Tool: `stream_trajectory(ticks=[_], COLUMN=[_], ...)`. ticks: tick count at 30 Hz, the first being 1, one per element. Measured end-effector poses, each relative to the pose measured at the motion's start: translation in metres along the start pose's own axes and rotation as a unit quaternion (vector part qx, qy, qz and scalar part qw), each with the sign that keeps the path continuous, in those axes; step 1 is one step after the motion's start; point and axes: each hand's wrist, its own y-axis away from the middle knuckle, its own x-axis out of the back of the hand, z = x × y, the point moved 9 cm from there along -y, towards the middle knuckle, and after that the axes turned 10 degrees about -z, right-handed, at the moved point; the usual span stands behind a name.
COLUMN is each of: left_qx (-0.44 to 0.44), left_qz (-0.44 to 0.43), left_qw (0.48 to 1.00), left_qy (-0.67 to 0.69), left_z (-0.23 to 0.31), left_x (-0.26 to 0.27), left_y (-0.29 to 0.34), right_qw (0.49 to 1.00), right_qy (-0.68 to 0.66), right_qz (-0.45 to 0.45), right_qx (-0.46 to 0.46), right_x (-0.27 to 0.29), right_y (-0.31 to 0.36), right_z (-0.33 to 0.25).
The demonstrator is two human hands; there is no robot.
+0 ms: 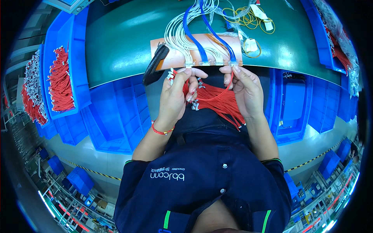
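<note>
Cable and station colours, referenced to the fingers
Between the fingers: red cables, white connectors. Beyond: white wires, blue cables, tan-orange board, green worktop. Left: blue bin. Behind: yellow-and-black striped floor tape.

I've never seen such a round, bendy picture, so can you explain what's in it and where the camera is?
These are a person's two bare hands, not a robot's. The camera is a fisheye worn on the person's head, looking down, so straight edges look curved. The left hand holds red cables with white ends. The right hand pinches a red cable that loops toward the left. On the green table are a tan sheet, white wires, blue cables and yellow bands.
</note>
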Motion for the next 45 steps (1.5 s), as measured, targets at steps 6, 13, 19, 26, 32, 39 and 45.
stream_trajectory(ticks=[6,13,19,26,32,39,45], left_qx=[-0.016,-0.049,0.003,0.001,0.0,0.033,0.006], left_qz=[0.028,0.035,-0.066,-0.054,-0.054,-0.073,-0.015], left_qw=[0.999,0.998,0.996,0.999,0.999,0.996,0.986], left_qy=[-0.006,-0.017,-0.056,-0.003,-0.004,-0.033,-0.167], left_z=[0.001,0.006,0.01,0.007,0.004,0.019,0.055], left_x=[-0.001,-0.001,0.004,0.002,0.0,-0.002,0.019], left_y=[0.001,0.0,-0.007,-0.004,-0.005,0.021,0.042], right_qw=[1.0,0.999,0.993,0.997,0.992,0.983,0.87], right_qy=[-0.001,0.046,0.114,0.076,0.119,0.162,0.48], right_qz=[-0.01,0.007,0.011,0.017,0.014,-0.083,-0.109], right_qx=[-0.001,-0.01,-0.002,0.026,0.044,0.003,0.017], right_x=[0.003,0.004,0.01,0.003,0.005,-0.008,-0.019], right_y=[-0.001,0.001,0.014,0.003,0.004,0.02,0.014], right_z=[0.002,0.003,0.004,-0.004,-0.005,0.002,0.024])
